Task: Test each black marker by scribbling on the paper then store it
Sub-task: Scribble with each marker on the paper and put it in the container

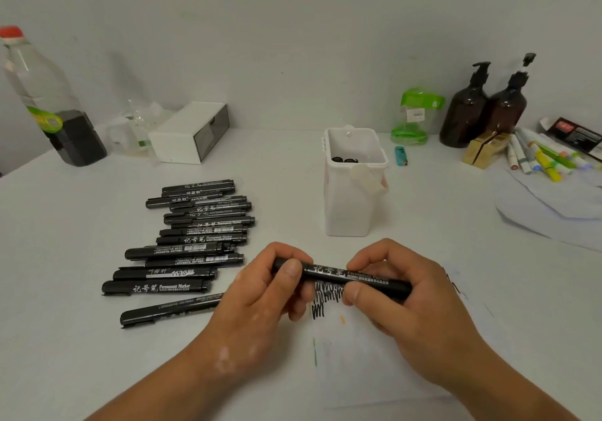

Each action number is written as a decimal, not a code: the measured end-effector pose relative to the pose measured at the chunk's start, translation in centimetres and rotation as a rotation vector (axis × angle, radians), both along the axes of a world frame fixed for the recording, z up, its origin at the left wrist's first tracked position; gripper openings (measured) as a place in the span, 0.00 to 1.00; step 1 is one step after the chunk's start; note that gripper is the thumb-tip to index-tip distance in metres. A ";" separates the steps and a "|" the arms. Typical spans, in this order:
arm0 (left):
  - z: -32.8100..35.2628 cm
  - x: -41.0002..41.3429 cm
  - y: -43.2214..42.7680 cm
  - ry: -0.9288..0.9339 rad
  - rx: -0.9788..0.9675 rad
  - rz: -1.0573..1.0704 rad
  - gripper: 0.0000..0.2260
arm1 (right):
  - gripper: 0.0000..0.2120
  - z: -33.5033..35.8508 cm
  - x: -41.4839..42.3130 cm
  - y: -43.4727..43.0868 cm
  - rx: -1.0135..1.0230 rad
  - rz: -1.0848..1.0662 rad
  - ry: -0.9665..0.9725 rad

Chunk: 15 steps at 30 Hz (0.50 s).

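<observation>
Both hands hold one black marker level above the white paper. My left hand pinches its cap end and my right hand grips the barrel. Black scribbles show on the paper just beneath the marker. Several more black markers lie in a loose stack on the table to the left. A white plastic container stands just behind my hands, with two black marker ends visible at its bottom.
At the back stand a dark-liquid bottle, a white box, a green clear cup and two brown pump bottles. A blue lighter, gold boxes, coloured markers and loose paper fill the right.
</observation>
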State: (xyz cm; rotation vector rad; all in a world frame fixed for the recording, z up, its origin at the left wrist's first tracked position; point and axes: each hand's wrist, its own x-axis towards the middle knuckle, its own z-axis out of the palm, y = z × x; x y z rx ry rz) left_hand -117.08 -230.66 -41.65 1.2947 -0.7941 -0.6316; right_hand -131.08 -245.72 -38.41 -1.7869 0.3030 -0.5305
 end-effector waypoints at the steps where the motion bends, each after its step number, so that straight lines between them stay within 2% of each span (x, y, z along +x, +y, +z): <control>1: -0.1 -0.2 -0.1 0.005 -0.013 -0.005 0.15 | 0.10 -0.1 0.1 0.3 -0.004 -0.007 -0.008; 7: 0.0 -0.9 -0.5 0.109 -0.107 0.027 0.12 | 0.10 -1.0 0.4 1.1 0.030 -0.049 -0.051; 15: -0.1 -0.5 -0.4 0.077 -0.124 0.031 0.11 | 0.09 -1.3 0.7 1.3 0.069 -0.005 -0.059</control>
